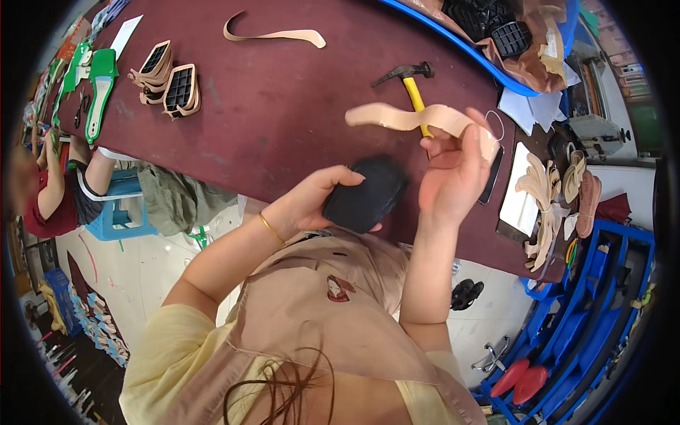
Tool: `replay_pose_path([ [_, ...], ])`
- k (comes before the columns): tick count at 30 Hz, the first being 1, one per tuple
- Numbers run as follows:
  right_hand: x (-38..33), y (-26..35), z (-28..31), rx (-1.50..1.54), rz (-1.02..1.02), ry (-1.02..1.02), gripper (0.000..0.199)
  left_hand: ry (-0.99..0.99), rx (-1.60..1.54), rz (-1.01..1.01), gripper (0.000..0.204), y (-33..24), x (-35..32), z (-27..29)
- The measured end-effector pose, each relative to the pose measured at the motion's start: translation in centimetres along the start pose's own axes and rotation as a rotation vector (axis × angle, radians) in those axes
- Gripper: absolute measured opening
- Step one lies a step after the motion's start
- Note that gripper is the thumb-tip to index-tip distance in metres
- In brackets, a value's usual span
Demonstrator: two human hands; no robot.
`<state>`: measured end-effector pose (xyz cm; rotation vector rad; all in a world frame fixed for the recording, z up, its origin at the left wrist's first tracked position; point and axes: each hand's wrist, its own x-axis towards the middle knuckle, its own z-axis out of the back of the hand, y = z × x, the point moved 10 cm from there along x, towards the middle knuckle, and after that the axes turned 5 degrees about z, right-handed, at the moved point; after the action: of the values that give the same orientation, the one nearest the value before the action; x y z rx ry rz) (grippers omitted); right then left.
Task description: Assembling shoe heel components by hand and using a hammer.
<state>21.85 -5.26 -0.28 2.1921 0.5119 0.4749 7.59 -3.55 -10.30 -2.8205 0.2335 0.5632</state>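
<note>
My left hand point(312, 195) is closed around a smooth black block point(365, 195) with a rounded outline, thumb on top, above the table's near edge. The block looks like a shoe heel piece. Its underside is hidden. To its right, my raised right hand point(453, 180) grips one end of a wavy tan strip point(397, 115) between thumb and fingers. The strip's free end points left and crosses in front of a hammer point(411, 91) with a yellow handle, lying on the table. Another curved tan strip point(294, 35) lies at the far side.
On the dark red table point(269, 106), several grid-bottomed black blocks point(181, 86) wrapped in tan stand at left. A blue-rimmed tray point(467, 53) holds more black pieces at far right. Tan strips point(542, 191) hang near the right edge. Another person point(53, 184) sits at left.
</note>
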Motion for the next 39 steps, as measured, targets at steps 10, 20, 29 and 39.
replay_pose_path([
  [10,-10.4,-6.0,-12.1,0.105,-0.561,0.437,0.025,0.293,0.229,-0.480,0.044,-2.2,0.6,-5.7],
  [20,-9.6,-2.6,1.3,-0.370,-0.132,0.154,0.015,-0.210,0.028,-0.345,0.038,-4.6,1.0,-0.4],
  [29,-8.3,-0.7,1.4,-0.392,0.027,0.117,0.015,-0.189,0.014,-0.358,0.039,-4.6,0.3,-1.7],
  [39,-7.6,-0.4,1.6,-0.485,0.062,0.082,0.014,-0.180,0.010,-0.387,0.038,-4.6,-0.4,-1.9],
])
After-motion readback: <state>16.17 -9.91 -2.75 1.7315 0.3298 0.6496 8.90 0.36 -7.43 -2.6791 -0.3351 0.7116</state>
